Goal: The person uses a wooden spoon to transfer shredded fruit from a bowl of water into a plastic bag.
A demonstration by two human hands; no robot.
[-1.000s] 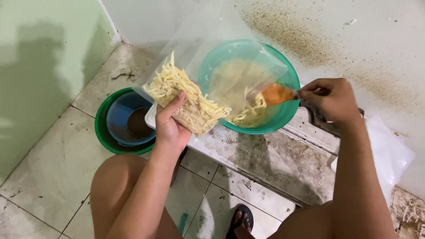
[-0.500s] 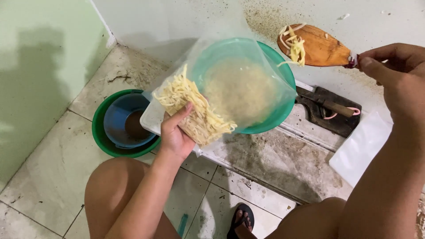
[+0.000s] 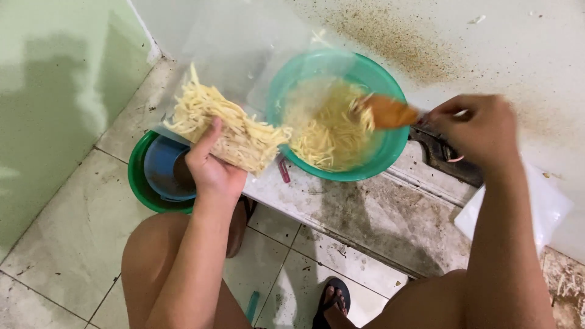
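Two bowls sit low on the tiled floor: a dark green one (image 3: 141, 183) nesting a blue bowl (image 3: 161, 167), and the teal bowl (image 3: 378, 152) on the step, holding noodles (image 3: 326, 131). The left hand (image 3: 210, 167) clamps a clear noodle-filled bag (image 3: 225, 131), mouth tilted over the rim. The right hand (image 3: 478, 131) is closed around an orange spoon (image 3: 387, 111). Scooping goes best with the bag mouth kept close above the bowl.

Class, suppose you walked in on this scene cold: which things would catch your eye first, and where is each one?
First, the clear plastic bag of pale noodle-like strands, gripped from below by the left hand at centre left. Next, the teal bowl on the low ledge beside it, also holding strands, where the right hand dips an orange-brown spoon. Lower left, a green basin holding a blue bowl stands on the tiled floor.
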